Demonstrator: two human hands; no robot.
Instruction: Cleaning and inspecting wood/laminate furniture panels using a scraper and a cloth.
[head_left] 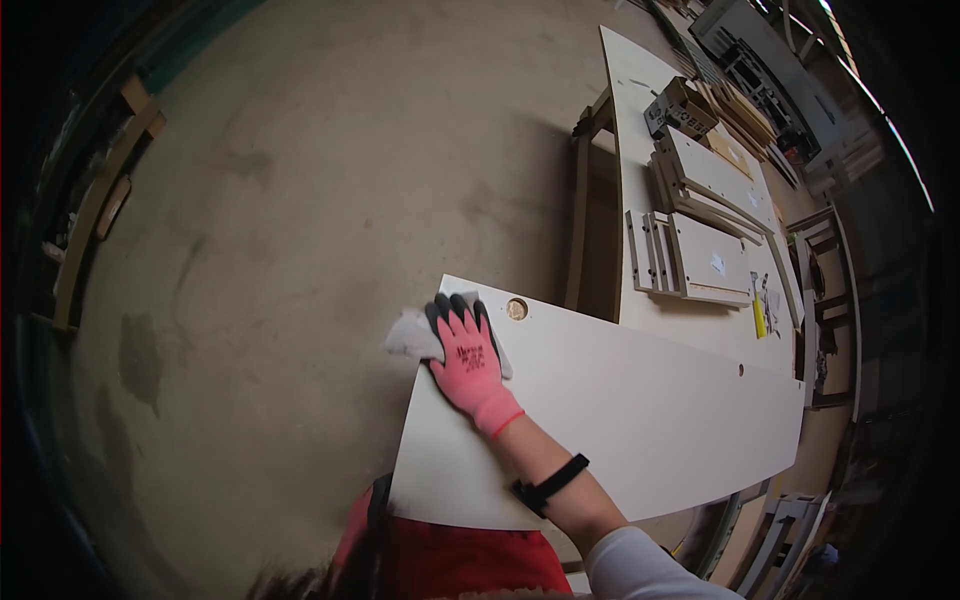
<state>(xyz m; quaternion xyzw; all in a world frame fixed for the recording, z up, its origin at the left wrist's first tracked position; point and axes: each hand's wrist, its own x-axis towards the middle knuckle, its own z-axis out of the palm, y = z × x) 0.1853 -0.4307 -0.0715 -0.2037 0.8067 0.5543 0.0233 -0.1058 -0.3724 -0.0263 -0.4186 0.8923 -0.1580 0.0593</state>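
Observation:
My right hand [466, 360], in a pink glove with black fingertips, presses a crumpled white cloth [410, 335] onto a white panel [600, 400]. The fingers lie extended over the cloth near the panel's far left corner, and part of the cloth hangs past the left edge. Just right of the hand is a round hole [516, 308] in the panel. At the panel's near left corner, a bit of pink and black that looks like my gloved left hand [362, 518] shows beside the red apron; its fingers are hidden.
Beyond the panel stands a white-topped table [645, 100] with stacked white boards [710, 260], an open cardboard box [682, 108] and a yellow-handled tool [759, 318]. A wooden frame [110, 195] is at the far left. Concrete floor [300, 200] lies to the left.

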